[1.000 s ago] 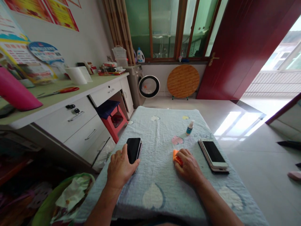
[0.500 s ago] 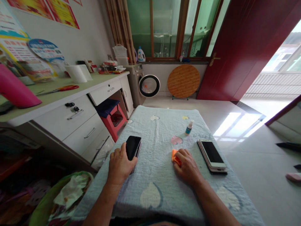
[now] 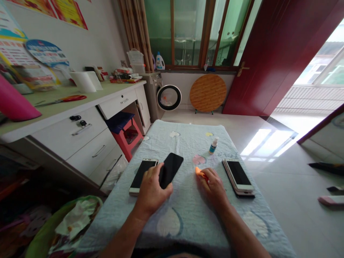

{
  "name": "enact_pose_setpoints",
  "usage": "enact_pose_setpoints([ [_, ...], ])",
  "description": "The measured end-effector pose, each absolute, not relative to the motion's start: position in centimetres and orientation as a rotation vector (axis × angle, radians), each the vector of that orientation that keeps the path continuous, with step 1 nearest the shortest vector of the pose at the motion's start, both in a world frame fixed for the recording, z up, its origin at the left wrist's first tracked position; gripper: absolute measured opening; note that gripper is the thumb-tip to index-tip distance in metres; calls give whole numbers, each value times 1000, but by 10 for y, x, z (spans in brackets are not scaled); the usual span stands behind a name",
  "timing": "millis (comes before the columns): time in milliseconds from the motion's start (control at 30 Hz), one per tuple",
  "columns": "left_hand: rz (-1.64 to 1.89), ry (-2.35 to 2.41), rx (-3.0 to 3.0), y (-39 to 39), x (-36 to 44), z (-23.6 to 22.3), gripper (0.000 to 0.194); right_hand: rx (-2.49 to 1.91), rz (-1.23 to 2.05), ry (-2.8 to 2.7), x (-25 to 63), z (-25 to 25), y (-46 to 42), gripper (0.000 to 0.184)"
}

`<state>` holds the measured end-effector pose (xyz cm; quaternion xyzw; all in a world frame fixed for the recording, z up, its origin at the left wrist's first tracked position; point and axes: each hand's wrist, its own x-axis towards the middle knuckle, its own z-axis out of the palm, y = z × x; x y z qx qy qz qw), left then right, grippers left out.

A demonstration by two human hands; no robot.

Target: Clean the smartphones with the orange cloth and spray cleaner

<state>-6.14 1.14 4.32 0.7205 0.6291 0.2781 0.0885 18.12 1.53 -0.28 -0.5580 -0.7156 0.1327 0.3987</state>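
Observation:
My left hand (image 3: 151, 192) grips a black phone (image 3: 171, 169) by its near end, its screen tilted up over the quilted blue cloth (image 3: 185, 143). To its left a white-edged phone (image 3: 141, 171) lies flat on the cloth. My right hand (image 3: 213, 186) is curled over an orange cloth (image 3: 199, 171) and presses it on the blue cover. Right of that hand a stack of phones (image 3: 238, 173) lies with a white one on top. A small spray bottle (image 3: 213, 145) stands farther back.
A desk with drawers (image 3: 80, 125) runs along the left, with red scissors (image 3: 68, 98) and a paper roll (image 3: 80, 81) on top. A red stool (image 3: 129, 133) stands under it. A green bag with rags (image 3: 70, 224) sits at lower left. Tiled floor lies to the right.
My left hand lifted the black phone off the stack at the left and carried it right toward the middle, uncovering the white-edged phone beneath. My right hand stayed on the orange cloth.

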Motion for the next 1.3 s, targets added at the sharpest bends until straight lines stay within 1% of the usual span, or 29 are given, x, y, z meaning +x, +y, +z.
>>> enact_pose_setpoints([
  [100,751,1709,2171,10,-32,35,62,-1479,432,-1571,185,-3,16,22],
  [233,674,1758,2212,13,-6,22,64,-1484,618,-1276,190,-4,18,34],
  [433,596,1840,2232,20,7,11,68,-1398,783,-1168,193,-7,21,36],
  [700,478,1845,2252,13,8,13,66,-1413,768,-1176,192,-7,21,36],
  [900,329,1539,2241,13,-16,21,90,-1422,761,-1189,192,-3,19,37],
  [1000,354,1384,2220,15,-27,21,85,-1423,750,-1196,191,-3,19,37],
  [1167,467,1319,2134,12,-23,15,78,-1467,672,-1243,192,-7,20,34],
  [1300,541,1321,2148,7,-18,8,77,-1449,474,-1299,190,-7,20,26],
])
